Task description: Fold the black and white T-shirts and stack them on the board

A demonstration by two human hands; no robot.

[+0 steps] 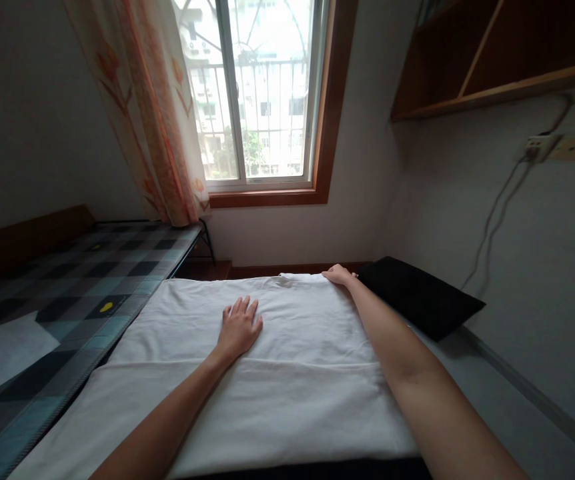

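Observation:
A white cloth point(312, 333) lies spread over a surface in front of me, with light wrinkles and a straight crease or layer edge running across its middle. My left hand point(240, 327) rests flat on the cloth left of centre, palm down and fingers spread. Stretched out farther, my right hand point(340, 275) is at the cloth's far right corner, its fingers closed on the edge. The far edge is slightly bunched just left of that hand. What supports the cloth is mostly hidden, apart from a dark strip at the near edge.
A bed with a checked mattress point(132, 267) adjoins on the left, with a paper sheet point(7, 353) on it. A black flat panel point(417, 297) is beyond my right arm. Ahead are a curtain point(152, 113) and window; a wooden shelf point(497, 90) and plugged-in cords hang right.

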